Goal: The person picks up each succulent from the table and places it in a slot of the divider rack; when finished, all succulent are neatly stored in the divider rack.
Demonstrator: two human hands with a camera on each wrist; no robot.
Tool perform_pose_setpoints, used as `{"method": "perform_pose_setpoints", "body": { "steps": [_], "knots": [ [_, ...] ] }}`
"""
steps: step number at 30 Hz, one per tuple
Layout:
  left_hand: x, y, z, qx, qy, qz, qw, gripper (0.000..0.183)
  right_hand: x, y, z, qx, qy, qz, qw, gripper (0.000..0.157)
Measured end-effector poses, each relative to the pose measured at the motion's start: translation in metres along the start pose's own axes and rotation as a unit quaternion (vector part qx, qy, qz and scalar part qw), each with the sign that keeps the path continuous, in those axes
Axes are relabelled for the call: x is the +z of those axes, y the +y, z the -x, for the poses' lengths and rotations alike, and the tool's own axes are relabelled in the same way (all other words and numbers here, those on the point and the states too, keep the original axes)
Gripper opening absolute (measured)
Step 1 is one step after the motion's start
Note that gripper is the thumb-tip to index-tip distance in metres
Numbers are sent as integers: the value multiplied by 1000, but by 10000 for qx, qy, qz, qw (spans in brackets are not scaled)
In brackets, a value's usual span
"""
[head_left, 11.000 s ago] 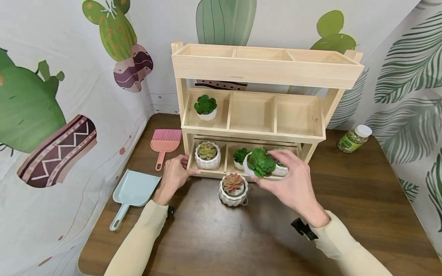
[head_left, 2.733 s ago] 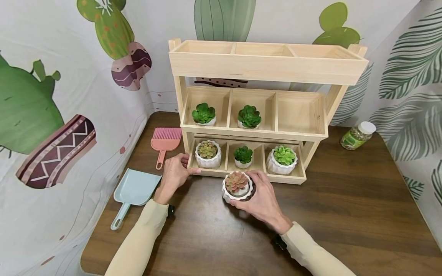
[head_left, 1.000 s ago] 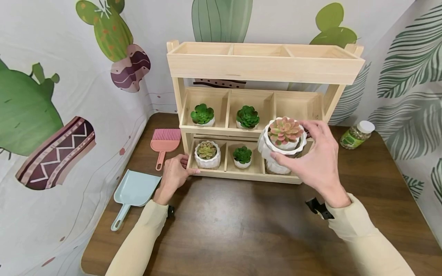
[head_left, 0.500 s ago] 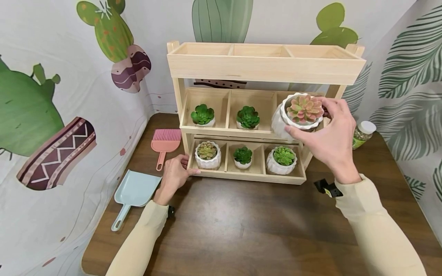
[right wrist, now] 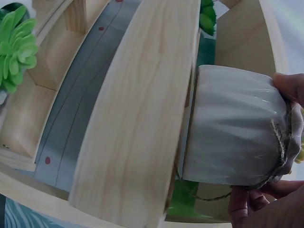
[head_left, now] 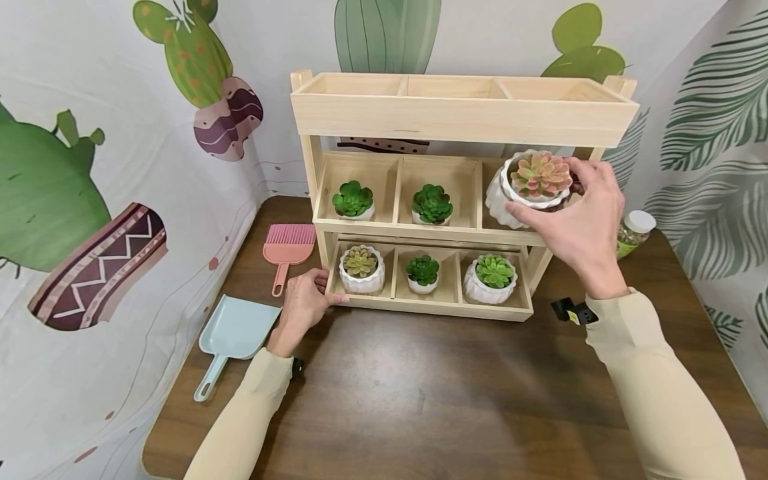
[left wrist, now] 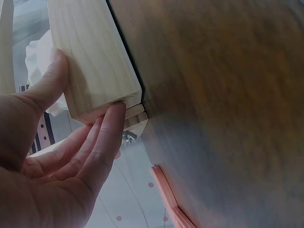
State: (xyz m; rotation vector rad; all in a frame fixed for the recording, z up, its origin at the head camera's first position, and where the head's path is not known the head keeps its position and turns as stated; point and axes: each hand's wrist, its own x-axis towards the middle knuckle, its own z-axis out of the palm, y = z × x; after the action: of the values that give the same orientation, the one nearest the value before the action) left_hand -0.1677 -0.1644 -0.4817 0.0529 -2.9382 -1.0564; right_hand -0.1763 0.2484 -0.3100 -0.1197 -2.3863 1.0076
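Observation:
My right hand [head_left: 585, 223] grips the rim of a white ribbed pot with a pink succulent [head_left: 542, 175], thumb in front and fingers behind. The potted succulent is at the right compartment of the middle tier of a wooden plant stand [head_left: 462, 120]. In the right wrist view, twine hangs round the white pot [right wrist: 232, 126], whose base is at the tier's front board [right wrist: 137, 114]; whether it touches the floor is hidden. My left hand [head_left: 305, 300] holds the left end of the bottom tier; in the left wrist view, thumb and fingers [left wrist: 102, 142] clasp the tier's corner [left wrist: 95, 61].
Green succulents [head_left: 353, 200] [head_left: 432, 203] stand in the other middle compartments. Three potted succulents [head_left: 361, 270] [head_left: 423, 273] [head_left: 490, 279] fill the bottom tier. A pink brush [head_left: 289, 247] and blue dustpan [head_left: 237, 327] lie left; a white-lidded jar [head_left: 636, 230] stands right, partly hidden.
The right hand has lifted the pink succulent's pot from the table, up and right to the middle tier. Earlier it placed a green succulent in the middle compartment. The left hand stays put.

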Motion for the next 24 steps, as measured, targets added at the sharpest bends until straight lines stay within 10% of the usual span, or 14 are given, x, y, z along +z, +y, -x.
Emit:
{"method": "perform_pose_setpoints", "body": {
  "steps": [24],
  "knots": [
    [0,0,-1,-46,-48,4,10000,66,22,19,-3,120,-52,196,9997,88]
  ]
}}
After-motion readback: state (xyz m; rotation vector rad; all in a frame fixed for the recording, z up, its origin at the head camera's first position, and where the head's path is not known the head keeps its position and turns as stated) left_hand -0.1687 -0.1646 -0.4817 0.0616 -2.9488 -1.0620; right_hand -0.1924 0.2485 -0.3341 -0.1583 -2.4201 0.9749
